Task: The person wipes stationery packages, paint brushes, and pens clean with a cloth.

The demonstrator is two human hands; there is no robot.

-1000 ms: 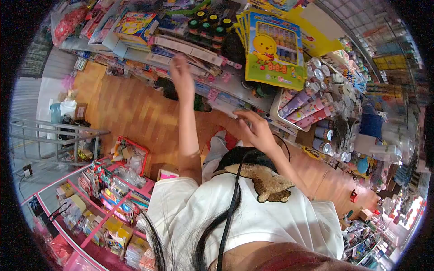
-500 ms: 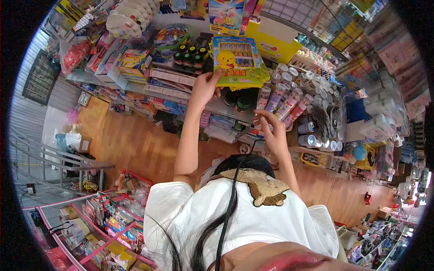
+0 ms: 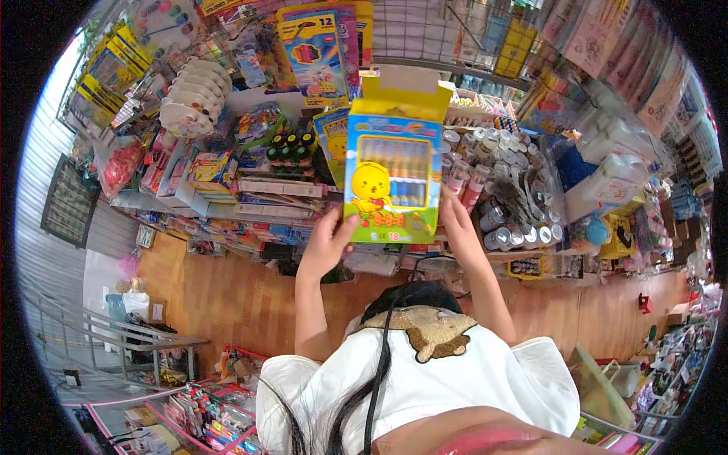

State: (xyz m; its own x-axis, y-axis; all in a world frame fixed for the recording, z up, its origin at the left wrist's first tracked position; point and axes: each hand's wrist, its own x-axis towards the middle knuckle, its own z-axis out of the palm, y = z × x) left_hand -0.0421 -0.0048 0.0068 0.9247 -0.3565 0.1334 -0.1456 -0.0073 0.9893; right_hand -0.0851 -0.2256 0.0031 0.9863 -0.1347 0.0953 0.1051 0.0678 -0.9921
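A box of crayon-like sticks (image 3: 394,186), blue, yellow and green with a yellow chick and a clear window, is held upright between both hands. Its top flap stands open. My left hand (image 3: 331,241) grips the lower left corner, thumb on the front. At the lower right edge, my right hand (image 3: 459,227) holds the box with its fingers partly hidden behind it. Another chick-printed pack (image 3: 332,142) leans on the shelf behind, left of the box.
Dark bottles with green labels (image 3: 292,155) stand left of the box. Clear-lidded tubes and jars (image 3: 500,216) crowd the shelf on the right. Hanging packs (image 3: 312,57) are above. A metal railing (image 3: 129,337) is at the lower left, over wooden floor.
The box has come closer and now stands with its flap open. My right hand has moved up onto its right side. The view has shifted, showing more of the hanging packs.
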